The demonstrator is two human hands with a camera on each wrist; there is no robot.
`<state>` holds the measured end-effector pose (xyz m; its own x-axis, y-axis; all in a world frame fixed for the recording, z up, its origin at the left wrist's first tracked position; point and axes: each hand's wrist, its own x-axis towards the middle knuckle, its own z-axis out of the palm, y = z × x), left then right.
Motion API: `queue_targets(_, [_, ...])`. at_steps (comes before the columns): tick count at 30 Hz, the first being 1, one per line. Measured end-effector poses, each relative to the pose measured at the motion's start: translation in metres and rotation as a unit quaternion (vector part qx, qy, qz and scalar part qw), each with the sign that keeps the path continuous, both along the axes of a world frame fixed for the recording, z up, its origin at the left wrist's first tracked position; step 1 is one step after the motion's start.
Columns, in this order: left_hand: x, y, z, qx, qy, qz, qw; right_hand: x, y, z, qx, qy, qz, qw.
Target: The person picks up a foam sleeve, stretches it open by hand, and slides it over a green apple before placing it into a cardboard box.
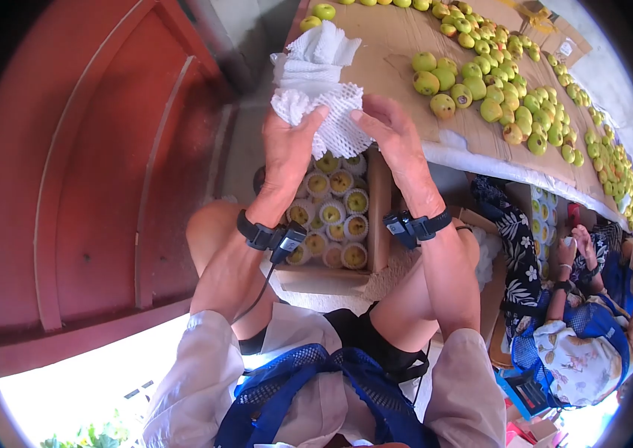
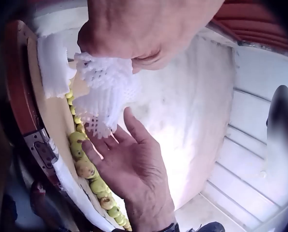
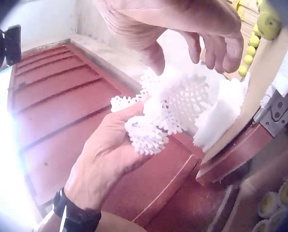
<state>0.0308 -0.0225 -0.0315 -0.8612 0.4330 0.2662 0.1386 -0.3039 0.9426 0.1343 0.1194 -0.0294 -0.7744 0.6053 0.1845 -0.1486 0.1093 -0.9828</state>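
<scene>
My left hand (image 1: pixel 290 145) grips white foam net sleeves (image 1: pixel 342 123), its thumb laid over them. In the right wrist view the left hand (image 3: pixel 107 147) has one bunched net in its palm and others spread out past the thumb. My right hand (image 1: pixel 395 138) is at the nets' other side, thumb tip right at their edge. The left wrist view shows that right hand (image 2: pixel 134 164) with its palm turned up and fingers apart. Beyond the hands, a stack of white foam nets (image 1: pixel 315 56) lies at the table's corner.
Below the hands, a cardboard box (image 1: pixel 380 224) between my knees holds net-wrapped apples (image 1: pixel 331 213). Loose green apples (image 1: pixel 492 89) cover much of the cardboard-topped table (image 1: pixel 387 45). A red panel (image 1: pixel 107 164) stands at left. Another person (image 1: pixel 578 328) sits at right.
</scene>
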Motion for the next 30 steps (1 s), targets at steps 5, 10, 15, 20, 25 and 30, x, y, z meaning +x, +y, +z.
queue_targets(5, [0.008, 0.005, -0.006, -0.001, 0.014, -0.031, 0.999, -0.012, -0.002, -0.011, -0.016, -0.003, 0.001, 1.0])
queue_targets(10, [0.008, 0.007, -0.01, -0.045, 0.015, -0.008, 0.999, -0.012, -0.016, -0.002, 0.194, -0.074, -0.141, 0.968])
queue_targets(15, [0.017, 0.005, 0.001, -0.049, -0.029, -0.003, 0.998, -0.014, -0.025, -0.004, 0.304, -0.072, -0.189, 0.931])
queue_targets(20, [0.018, 0.006, 0.004, -0.063, -0.011, 0.008, 0.998, -0.012, -0.028, 0.0, 0.344, -0.07, -0.187, 0.917])
queue_targets(25, [0.025, 0.011, 0.012, -0.057, -0.007, 0.035, 0.998, -0.012, -0.035, 0.0, 0.351, -0.048, -0.162, 0.921])
queue_targets(30, [0.015, 0.007, 0.009, -0.025, -0.024, -0.029, 0.999, -0.009, -0.037, 0.001, 0.377, -0.025, -0.158, 0.912])
